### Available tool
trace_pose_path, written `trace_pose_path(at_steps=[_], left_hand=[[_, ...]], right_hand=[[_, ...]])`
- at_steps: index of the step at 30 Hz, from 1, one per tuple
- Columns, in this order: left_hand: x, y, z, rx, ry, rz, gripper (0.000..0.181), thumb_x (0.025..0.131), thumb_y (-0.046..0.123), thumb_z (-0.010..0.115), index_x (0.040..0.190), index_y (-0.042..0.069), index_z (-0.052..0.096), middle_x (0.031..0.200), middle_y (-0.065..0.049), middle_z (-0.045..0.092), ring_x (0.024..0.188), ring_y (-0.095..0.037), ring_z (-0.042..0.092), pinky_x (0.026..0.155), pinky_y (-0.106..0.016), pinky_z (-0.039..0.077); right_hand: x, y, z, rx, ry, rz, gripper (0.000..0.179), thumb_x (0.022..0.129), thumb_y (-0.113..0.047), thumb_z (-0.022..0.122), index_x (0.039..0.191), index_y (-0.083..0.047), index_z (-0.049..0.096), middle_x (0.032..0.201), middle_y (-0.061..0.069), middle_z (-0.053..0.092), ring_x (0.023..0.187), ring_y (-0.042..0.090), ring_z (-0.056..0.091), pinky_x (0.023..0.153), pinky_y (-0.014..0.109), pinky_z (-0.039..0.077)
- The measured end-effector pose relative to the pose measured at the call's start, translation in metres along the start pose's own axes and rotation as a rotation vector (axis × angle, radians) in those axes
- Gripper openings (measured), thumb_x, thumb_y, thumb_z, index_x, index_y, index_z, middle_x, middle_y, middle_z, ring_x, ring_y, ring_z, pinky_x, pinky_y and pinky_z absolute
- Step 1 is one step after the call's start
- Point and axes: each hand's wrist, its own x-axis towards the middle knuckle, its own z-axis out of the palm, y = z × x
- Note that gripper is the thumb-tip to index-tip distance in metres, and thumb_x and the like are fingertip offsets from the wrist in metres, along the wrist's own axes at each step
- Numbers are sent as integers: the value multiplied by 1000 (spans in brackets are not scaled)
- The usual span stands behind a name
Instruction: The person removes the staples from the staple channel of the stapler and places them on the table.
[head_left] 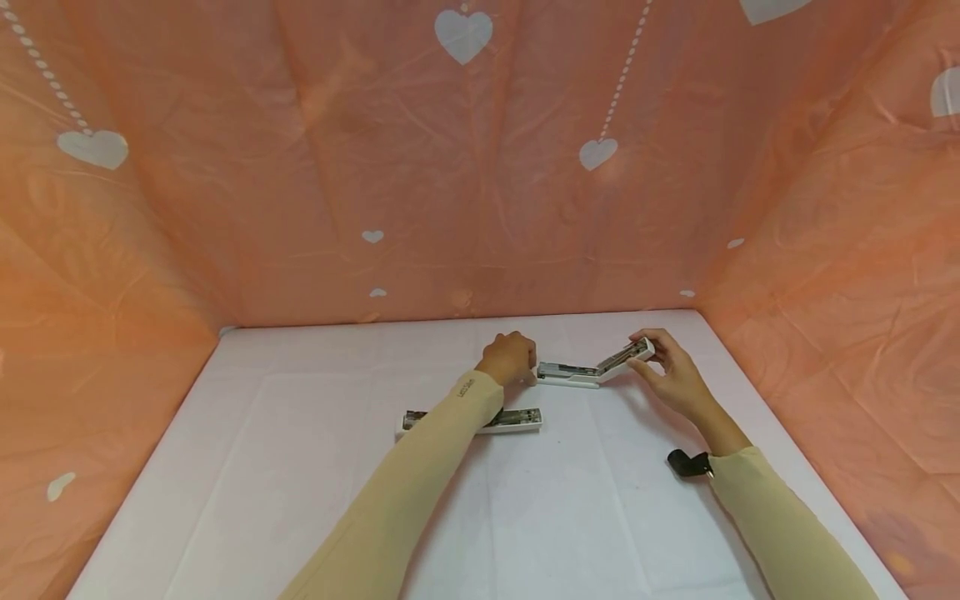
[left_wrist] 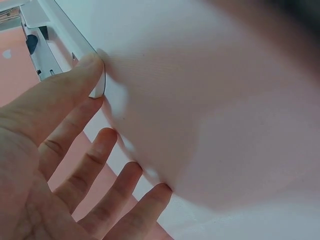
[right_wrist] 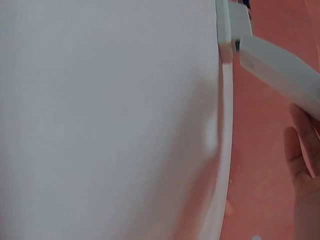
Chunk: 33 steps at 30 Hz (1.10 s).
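A hinged white device [head_left: 567, 383] with metallic and dark parts along its upper side stands folded partway open at the back of the table. Its left half lies low on the cloth; the right half slants upward. My left hand [head_left: 508, 358] pinches the left end, and in the left wrist view the thumb and index finger meet at the white tip [left_wrist: 98, 82] while the other fingers spread. The raised half [right_wrist: 280, 70] is gripped near its free end by my right hand [head_left: 671, 375]. What kind of device it is cannot be told.
A similar long white device [head_left: 517, 421] lies nearer, partly hidden under my left sleeve [head_left: 427, 467]. A white cloth covers the table [head_left: 570, 517]. Orange curtains [head_left: 480, 183] with white hearts enclose the back and sides. A small black camera [head_left: 687, 463] sits at my right wrist.
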Motion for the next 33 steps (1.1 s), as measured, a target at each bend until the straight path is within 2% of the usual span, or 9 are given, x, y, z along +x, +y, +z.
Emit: trace_pose_path(at_steps=[3,4,8,14,19,26,29,33], left_hand=[[-1,0,0,-1,4,6,20,89,15,91,93,13,72,103,0,64,103,-22,53,93,-40,50],[-1,0,-1,-1,5,9,19,89,15,91,93,13,72,103,-1,64,103,-22,53,93,-40,51],[-1,0,0,5,6,17,19,89,15,91,94,12,73,105,-1,64,105,-23,53,94,-40,51],[0,-1,0,18,1,16,20,89,16,91,95,13,72,107,-1,65,106,-22,53,94,-40,50],[-1,0,-1,21,0,20,20,89,16,91,97,12,72,111,-2,64,108,-23,53,96,-41,50],[0,0,0,23,-5,14,20,89,16,90,98,13,72,110,-2,65,107,-23,53,96,-41,50],[0,0,0,25,-5,15,20,89,16,90,98,12,72,110,-2,64,106,-23,52,96,-40,50],[0,0,0,23,-6,11,20,89,16,90,98,13,72,110,-2,65,106,-22,52,95,-40,50]], right_hand=[[-2,1,-6,-15,-14,37,45,87,23,74,128,13,59,111,27,69,98,-5,62,95,7,48],[-2,2,-8,-24,-18,50,44,87,22,75,127,13,59,110,29,69,99,-6,63,95,7,48],[-5,5,-16,-83,-45,109,41,88,16,79,125,10,63,114,29,70,104,-11,61,96,5,46],[-9,4,-25,-192,-107,180,33,94,0,81,125,1,69,121,21,71,108,-12,58,97,5,44],[-11,6,-30,-257,-136,222,31,97,-10,82,125,-3,73,123,16,74,108,-3,61,95,14,45],[-12,7,-31,-280,-195,305,25,99,-14,80,123,-11,76,126,13,74,116,15,60,99,23,46],[-11,5,-32,-288,-217,314,26,99,-15,80,124,-11,75,126,13,73,114,22,60,97,27,47],[-9,2,-33,-302,-235,290,27,98,-14,81,124,-10,75,125,13,73,111,22,59,95,25,46]])
